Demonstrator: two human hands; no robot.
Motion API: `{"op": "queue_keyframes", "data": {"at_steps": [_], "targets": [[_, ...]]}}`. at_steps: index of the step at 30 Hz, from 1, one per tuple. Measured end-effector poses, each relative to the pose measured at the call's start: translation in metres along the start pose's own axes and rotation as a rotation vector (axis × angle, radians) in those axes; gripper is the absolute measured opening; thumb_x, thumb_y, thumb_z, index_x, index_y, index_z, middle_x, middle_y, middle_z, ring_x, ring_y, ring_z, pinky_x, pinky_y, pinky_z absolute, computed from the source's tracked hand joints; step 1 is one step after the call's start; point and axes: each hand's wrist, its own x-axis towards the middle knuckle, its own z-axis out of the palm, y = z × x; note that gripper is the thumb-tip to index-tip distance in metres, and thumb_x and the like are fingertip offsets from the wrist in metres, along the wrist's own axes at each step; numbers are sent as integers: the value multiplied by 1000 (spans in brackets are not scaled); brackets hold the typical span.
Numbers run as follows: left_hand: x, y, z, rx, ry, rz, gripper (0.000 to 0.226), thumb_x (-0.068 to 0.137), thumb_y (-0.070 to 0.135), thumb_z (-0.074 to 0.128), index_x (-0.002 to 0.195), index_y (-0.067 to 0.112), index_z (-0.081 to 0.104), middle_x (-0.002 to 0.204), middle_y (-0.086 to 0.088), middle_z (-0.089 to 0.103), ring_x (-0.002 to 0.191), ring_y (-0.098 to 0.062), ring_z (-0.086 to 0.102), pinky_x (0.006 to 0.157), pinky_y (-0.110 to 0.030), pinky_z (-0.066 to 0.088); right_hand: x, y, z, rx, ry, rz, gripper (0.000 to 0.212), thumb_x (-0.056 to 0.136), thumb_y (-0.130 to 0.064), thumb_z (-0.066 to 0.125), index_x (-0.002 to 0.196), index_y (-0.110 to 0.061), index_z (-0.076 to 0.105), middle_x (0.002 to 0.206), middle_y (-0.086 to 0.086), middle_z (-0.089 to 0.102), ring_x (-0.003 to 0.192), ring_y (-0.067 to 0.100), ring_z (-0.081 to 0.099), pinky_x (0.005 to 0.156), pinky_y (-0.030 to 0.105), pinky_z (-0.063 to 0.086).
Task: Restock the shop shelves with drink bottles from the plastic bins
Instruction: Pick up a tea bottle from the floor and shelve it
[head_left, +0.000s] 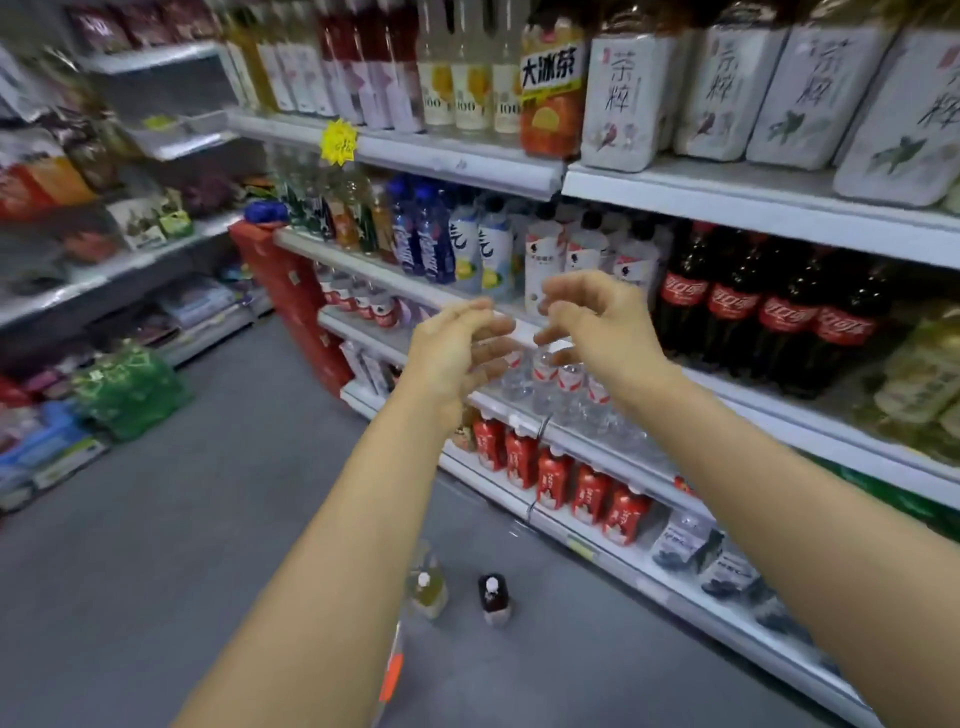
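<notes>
Both my arms reach forward toward the drink shelves. My left hand (457, 353) and my right hand (597, 317) hover side by side in front of the middle shelf, fingers loosely curled and holding nothing. Just behind them stand white-labelled bottles (587, 254) and, one shelf lower, small clear water bottles (545, 379). Dark cola bottles (779, 312) fill the shelf to the right of my right hand. On the floor below my arms stand a pale yellow drink bottle (428, 590) and a dark drink bottle (493, 597). No plastic bin is in view.
Shelf edges (727, 208) run diagonally from the far left to the near right. Red cartons (556, 478) line a low shelf. Snack shelves (104, 270) and green packs (130, 389) border the grey floor aisle (208, 519) on the left. An orange strip (390, 675) shows beside my left forearm.
</notes>
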Motion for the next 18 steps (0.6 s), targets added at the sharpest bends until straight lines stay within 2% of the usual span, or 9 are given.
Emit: {"op": "queue_keyframes", "data": {"at_steps": [5,9,13,18], "targets": [[29,-16,-77,25,60,-101,16,97,14,57,112,14,63,84,-1,74,69,-14,67,71,-30,55,13,36,76,16,-70,139,20,95,3,51,105,-8,64,95,12,66,63,17,64,56,35,54],[53,-29,-137,32,94,-171,14,97,14,57,110,14,63,82,-1,73,66,-14,66,63,-26,55,17,64,132,41,-87,268,21,94,5,52,110,-3,63,86,13,65,64,23,61,53,32,50],[68,-46,-170,34,106,-233,13,98,15,55,108,16,63,84,0,73,72,-15,67,71,-29,54,18,91,166,30,-128,349,19,93,5,53,104,-7,62,84,12,66,59,17,61,52,29,51],[81,-80,-208,4,133,-343,12,99,16,54,108,15,62,89,-3,71,74,-16,65,68,-28,54,14,129,197,-13,-178,452,19,93,5,53,101,-9,63,85,10,66,61,18,63,55,30,52]]}}
